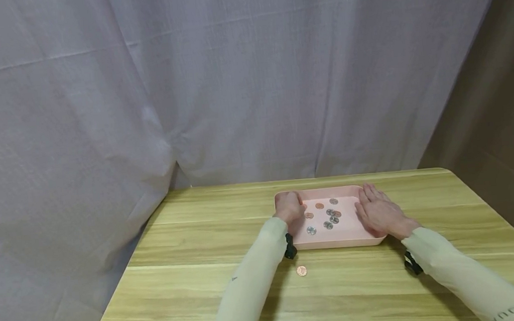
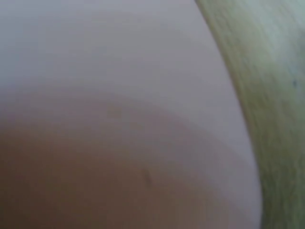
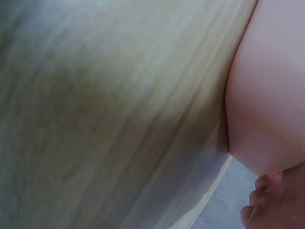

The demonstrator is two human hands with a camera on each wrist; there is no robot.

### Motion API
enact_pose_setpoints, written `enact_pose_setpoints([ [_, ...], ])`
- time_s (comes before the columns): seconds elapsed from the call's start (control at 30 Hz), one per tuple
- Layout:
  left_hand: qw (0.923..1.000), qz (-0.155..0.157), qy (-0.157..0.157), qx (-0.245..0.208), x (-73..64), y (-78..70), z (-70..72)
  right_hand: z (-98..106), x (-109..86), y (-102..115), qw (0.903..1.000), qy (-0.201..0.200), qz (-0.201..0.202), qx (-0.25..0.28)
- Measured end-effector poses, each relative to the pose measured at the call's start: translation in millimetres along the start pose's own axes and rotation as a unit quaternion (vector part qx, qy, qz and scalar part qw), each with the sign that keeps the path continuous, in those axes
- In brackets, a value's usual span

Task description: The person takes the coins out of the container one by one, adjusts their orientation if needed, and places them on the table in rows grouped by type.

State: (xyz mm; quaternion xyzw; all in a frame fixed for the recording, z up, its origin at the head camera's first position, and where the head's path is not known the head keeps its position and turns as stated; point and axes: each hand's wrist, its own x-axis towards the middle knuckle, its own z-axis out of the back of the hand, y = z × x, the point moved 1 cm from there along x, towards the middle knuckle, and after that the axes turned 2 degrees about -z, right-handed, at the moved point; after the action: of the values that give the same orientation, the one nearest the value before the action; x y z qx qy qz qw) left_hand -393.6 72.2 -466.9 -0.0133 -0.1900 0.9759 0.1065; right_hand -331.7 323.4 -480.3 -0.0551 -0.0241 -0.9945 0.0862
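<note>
A shallow pink tray (image 1: 348, 231) sits on the wooden table with several silver coins (image 1: 311, 231) and copper coins (image 1: 319, 206) scattered in it. My left hand (image 1: 289, 206) reaches over the tray's left end, fingers bent down at a copper coin (image 1: 305, 206) that they partly hide. At the opposite end, my right hand (image 1: 381, 213) holds the tray, thumb inside the wall and fingers along the outside. Its fingertips (image 3: 257, 195) show past the tray's corner in the right wrist view. Blurred skin and pink plastic (image 2: 119, 52) fill most of the left wrist view.
One copper coin (image 1: 302, 271) lies on the table (image 1: 194, 286) in front of the tray, near the left forearm. A grey curtain (image 1: 251, 90) hangs behind the table's back edge. The right table edge runs beyond the right arm.
</note>
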Motion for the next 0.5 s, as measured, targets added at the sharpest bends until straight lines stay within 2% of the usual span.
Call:
enact_pose_setpoints([
  [0.1, 0.9976, -0.009, 0.011, 0.068, 2.2, -2.0, -0.4, 0.1, -0.1, -1.1, 1.0, -0.001, 0.001, -0.001],
  [0.17, 0.9962, -0.012, 0.018, 0.084, 2.9, -2.8, -0.3, -0.2, -0.2, -1.6, 1.0, -0.002, 0.002, -0.001],
  [0.3, 0.999, -0.005, 0.03, 0.034, -0.5, -2.7, 0.7, -1.1, -1.0, -1.8, 1.0, -0.003, 0.001, -0.002],
  [0.4, 0.9996, 0.007, 0.025, -0.013, -3.4, -1.8, 1.0, -2.0, -1.2, -1.8, 1.0, -0.003, 0.003, -0.002],
  [0.5, 0.9991, 0.015, 0.015, -0.036, -3.8, 0.5, 0.3, -2.0, -0.6, -1.4, 1.0, -0.007, 0.005, 0.0],
])
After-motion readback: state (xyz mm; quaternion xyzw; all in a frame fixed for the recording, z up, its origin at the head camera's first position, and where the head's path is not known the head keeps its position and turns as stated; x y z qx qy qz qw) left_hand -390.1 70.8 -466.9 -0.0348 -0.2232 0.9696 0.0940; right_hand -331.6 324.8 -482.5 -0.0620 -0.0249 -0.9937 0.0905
